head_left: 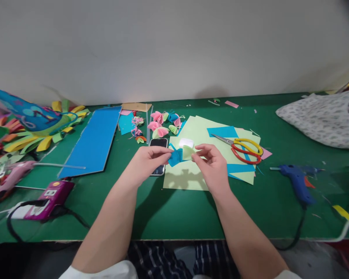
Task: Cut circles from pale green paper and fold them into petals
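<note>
Between thumb and fingertips, my left hand [151,159] pinches a folded blue paper piece [176,157]. My right hand [211,162] is closed in a pinch on a folded light green paper piece [187,152]. The two pieces meet in the middle; I cannot tell whether they are joined. Below them lie light green paper sheets [180,180], marked by the shadow of both hands. A small white rounded object [186,143] sits just behind the pieces. Partly under my left hand is a phone [159,170].
Scissors [238,148] with yellow and red handles rest on the sheets. Folded paper flowers [159,124] lie behind the phone. A blue glue gun [298,182] is at right. At left are a blue board [90,139], pink glue gun [16,176], purple power strip [50,199] and party hat [29,112].
</note>
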The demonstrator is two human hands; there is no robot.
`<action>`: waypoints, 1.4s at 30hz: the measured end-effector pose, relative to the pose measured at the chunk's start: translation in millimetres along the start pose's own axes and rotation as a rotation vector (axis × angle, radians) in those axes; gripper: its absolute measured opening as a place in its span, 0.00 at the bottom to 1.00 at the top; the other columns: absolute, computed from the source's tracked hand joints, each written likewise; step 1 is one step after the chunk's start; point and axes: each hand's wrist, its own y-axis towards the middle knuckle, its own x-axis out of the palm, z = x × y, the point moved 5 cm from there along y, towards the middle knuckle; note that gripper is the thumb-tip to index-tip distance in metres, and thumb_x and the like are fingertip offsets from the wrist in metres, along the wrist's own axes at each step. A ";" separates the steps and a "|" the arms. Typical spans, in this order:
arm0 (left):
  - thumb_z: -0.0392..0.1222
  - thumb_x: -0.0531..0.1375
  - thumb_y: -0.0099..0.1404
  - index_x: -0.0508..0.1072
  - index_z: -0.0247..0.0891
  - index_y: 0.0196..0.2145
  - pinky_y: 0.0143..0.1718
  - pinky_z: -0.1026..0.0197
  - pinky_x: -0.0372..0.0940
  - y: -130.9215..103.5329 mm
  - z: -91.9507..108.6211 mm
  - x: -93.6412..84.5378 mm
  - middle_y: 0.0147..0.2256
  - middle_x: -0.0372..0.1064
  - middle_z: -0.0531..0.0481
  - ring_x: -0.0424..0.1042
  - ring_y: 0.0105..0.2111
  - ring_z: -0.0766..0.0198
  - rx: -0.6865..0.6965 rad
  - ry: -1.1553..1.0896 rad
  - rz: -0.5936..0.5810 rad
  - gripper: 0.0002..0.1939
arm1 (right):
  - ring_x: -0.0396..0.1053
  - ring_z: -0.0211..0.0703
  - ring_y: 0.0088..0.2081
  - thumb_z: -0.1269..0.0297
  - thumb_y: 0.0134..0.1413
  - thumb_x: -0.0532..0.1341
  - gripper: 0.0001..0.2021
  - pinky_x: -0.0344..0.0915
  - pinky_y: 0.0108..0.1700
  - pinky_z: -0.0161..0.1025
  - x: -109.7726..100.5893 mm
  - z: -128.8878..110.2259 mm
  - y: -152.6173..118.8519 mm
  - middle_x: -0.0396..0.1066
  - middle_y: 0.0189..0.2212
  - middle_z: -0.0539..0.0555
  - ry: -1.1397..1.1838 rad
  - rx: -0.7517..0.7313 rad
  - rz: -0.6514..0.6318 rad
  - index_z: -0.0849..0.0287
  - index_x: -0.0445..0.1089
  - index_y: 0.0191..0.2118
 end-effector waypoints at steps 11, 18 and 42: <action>0.40 0.63 0.55 0.81 0.36 0.33 0.50 0.50 0.65 82.6 3.1 -17.0 0.37 0.78 0.41 0.72 0.48 0.43 0.080 0.280 0.306 0.09 | 0.70 0.38 0.29 0.62 0.39 0.71 0.13 0.76 0.32 0.38 -2.5 12.6 8.3 0.70 0.24 0.45 0.240 0.193 0.048 0.55 0.73 0.35; 0.56 0.64 0.55 0.79 0.37 0.37 0.30 0.59 0.71 -0.1 5.2 39.7 0.30 0.78 0.47 0.76 0.31 0.58 0.081 -0.009 -0.003 0.20 | 0.71 0.39 0.30 0.62 0.44 0.70 0.11 0.75 0.33 0.38 1.8 8.4 3.5 0.70 0.25 0.46 0.174 0.092 -0.013 0.54 0.73 0.36; 0.46 0.70 0.52 0.75 0.35 0.27 0.22 0.68 0.65 -28.8 -18.7 44.7 0.25 0.71 0.52 0.71 0.26 0.68 -0.047 -0.577 0.158 0.12 | 0.68 0.38 0.26 0.59 0.45 0.68 0.08 0.67 0.31 0.37 18.3 -0.6 -10.1 0.73 0.23 0.49 -0.052 0.135 -0.202 0.58 0.74 0.25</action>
